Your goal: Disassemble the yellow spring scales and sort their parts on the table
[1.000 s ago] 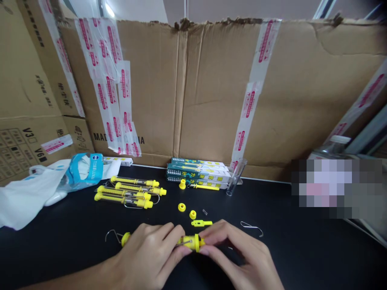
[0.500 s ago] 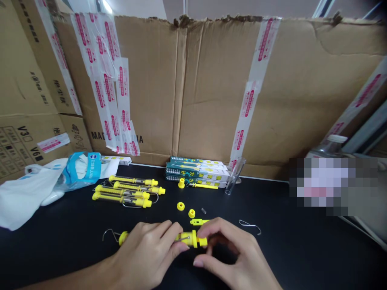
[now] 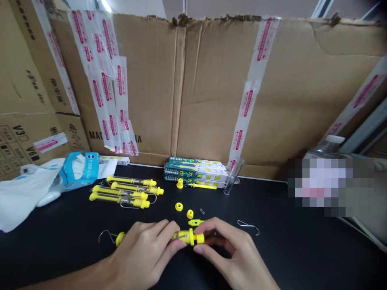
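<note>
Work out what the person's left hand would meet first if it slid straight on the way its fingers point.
Probably the right hand, whose fingertips pinch the yellow spring scale just ahead of the left hand; depth is unclear.

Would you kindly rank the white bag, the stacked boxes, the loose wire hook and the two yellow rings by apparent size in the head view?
1. White bag
2. Stacked boxes
3. Wire hook
4. Yellow rings: the two look alike, so I leave them tied.
</note>
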A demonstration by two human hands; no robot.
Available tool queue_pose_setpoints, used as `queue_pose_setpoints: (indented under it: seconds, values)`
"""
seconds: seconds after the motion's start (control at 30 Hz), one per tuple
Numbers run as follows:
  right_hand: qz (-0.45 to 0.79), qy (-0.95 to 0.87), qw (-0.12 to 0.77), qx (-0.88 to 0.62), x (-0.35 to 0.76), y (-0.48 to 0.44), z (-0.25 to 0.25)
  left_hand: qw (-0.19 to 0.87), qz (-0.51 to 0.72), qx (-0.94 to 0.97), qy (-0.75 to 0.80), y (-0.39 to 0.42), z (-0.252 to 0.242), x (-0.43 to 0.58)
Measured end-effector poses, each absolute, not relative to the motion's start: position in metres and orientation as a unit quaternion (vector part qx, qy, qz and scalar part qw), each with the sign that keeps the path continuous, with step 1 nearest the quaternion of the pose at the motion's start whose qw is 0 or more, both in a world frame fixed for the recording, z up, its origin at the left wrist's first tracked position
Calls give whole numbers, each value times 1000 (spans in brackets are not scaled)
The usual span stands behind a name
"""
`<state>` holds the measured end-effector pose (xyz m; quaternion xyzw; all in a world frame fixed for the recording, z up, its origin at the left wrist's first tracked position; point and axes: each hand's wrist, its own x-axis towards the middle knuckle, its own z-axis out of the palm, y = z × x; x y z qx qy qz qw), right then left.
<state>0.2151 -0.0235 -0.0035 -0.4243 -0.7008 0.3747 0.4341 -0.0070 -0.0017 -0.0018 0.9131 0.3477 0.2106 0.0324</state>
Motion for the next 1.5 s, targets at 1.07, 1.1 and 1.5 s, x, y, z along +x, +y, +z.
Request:
queue_pose_setpoints:
  seconds: [1.07,1.1,1.5]
  values:
    - [80,-799,433,-410,230,13,-19,14,210,917,340,0,1,-5]
    - [82,-801,427,-410,230,13,-19,13,207,917,339,0,1,-5]
    - [46,-800,397,-447,243,9,-6,-3,205,918,339,-1,2,-4]
